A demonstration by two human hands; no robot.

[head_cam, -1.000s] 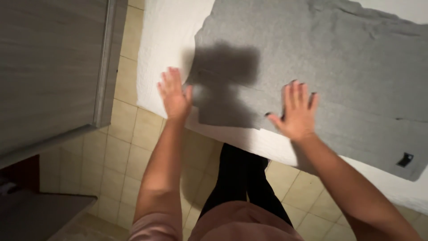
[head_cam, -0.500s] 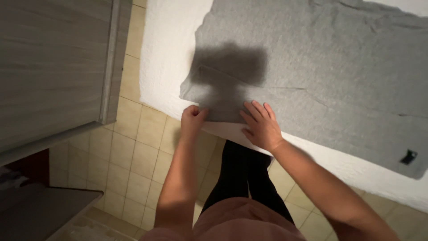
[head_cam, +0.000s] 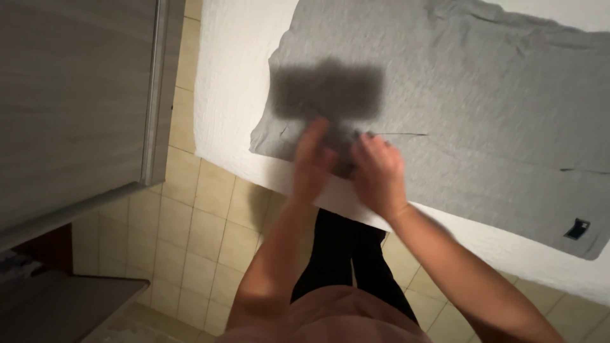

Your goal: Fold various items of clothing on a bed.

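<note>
While the grey garment (head_cam: 457, 95) lies flat along the white bed (head_cam: 232, 76), stretching away rightward, both hands meet at its near-left edge, left hand (head_cam: 312, 159) and right hand (head_cam: 380, 171) blurred, grip unclear.

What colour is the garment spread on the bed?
Plain heather grey garment, seen in the head view.

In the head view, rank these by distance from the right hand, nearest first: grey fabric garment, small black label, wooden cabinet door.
1. Grey fabric garment: under the right hand.
2. Small black label: on the garment's corner, far right.
3. Wooden cabinet door: far left, across the floor.
</note>
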